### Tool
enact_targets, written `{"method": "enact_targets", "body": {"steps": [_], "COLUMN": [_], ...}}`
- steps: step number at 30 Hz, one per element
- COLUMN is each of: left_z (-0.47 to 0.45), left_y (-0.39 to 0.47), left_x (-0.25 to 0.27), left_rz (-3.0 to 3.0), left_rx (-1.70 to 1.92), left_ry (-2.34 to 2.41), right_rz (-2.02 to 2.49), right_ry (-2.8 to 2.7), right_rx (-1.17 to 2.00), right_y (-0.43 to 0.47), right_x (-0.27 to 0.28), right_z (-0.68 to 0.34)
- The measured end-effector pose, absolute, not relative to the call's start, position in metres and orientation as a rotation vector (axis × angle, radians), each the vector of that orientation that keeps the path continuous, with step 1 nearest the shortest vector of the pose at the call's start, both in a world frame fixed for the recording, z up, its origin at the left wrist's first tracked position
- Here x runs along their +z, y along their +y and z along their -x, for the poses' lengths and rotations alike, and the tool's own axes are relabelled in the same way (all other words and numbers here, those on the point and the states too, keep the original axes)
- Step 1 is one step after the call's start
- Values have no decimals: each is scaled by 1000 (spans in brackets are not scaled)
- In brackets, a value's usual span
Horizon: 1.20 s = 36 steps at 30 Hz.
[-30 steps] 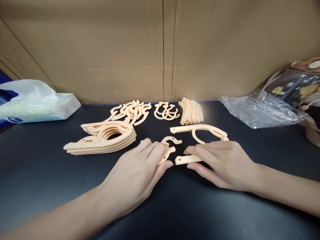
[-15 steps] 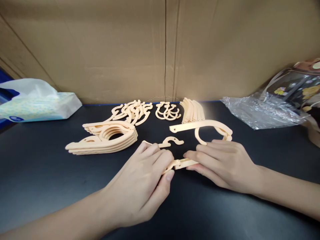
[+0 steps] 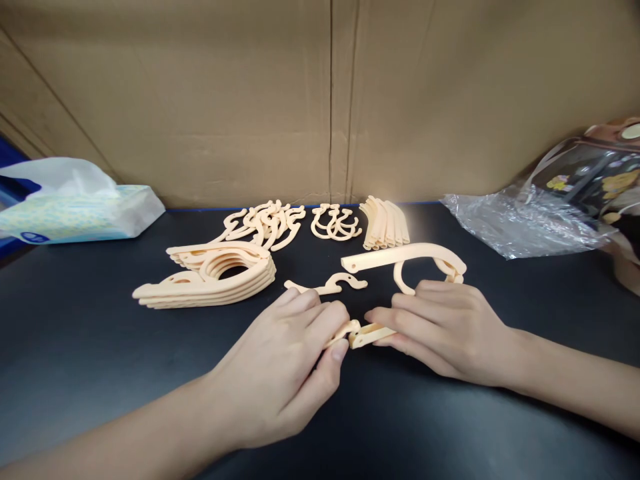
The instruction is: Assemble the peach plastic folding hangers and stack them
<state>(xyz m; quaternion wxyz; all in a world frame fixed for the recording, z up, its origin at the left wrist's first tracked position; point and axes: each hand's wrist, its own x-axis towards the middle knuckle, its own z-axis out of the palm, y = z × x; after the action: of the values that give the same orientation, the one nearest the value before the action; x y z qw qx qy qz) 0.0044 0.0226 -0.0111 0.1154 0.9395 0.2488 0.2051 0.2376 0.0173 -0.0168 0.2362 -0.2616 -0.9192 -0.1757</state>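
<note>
My left hand point(image 3: 287, 370) is closed, pinching a small curved cream plastic hanger piece point(image 3: 346, 329) whose rounded tip sticks out past the thumb and forefinger. My right hand point(image 3: 445, 333) is closed around a cream folding hanger point(image 3: 407, 253). One hollow arm of it points left above the fingers, the other comes out below them, and its curved hook hangs between. The lower arm's end lies close to the piece's tip, in front of it or just apart. A loose curved hanger part point(image 3: 327, 287) lies on the table beyond my left knuckles.
A stack of folded hangers point(image 3: 203, 293) lies left on the black table point(image 3: 125, 367). Behind are piles of curved parts point(image 3: 267, 223), hooks point(image 3: 335, 227) and hanger arms point(image 3: 385, 223). A tissue pack point(image 3: 85, 210), crumpled clear plastic point(image 3: 520, 220) and a bag point(image 3: 595, 173) flank them; cardboard point(image 3: 225, 113) stands behind.
The lower arm's end has dropped slightly toward me, off the tip of the small piece it was meeting. The hanger has turned a little in my right hand; my left hand is nearly still.
</note>
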Motion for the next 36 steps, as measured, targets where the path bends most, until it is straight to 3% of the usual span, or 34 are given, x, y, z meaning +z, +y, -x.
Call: {"method": "enact_targets", "body": {"steps": [36], "left_z": [0], "left_y": [29], "left_x": [-16], "left_rz": [-3202], "left_rx": [376], "left_ry": [730], "right_rz": [724], "right_ry": [-2582], "right_rx": [-286], "right_y": [13], "right_x": [-21], "right_z": [-234]}}
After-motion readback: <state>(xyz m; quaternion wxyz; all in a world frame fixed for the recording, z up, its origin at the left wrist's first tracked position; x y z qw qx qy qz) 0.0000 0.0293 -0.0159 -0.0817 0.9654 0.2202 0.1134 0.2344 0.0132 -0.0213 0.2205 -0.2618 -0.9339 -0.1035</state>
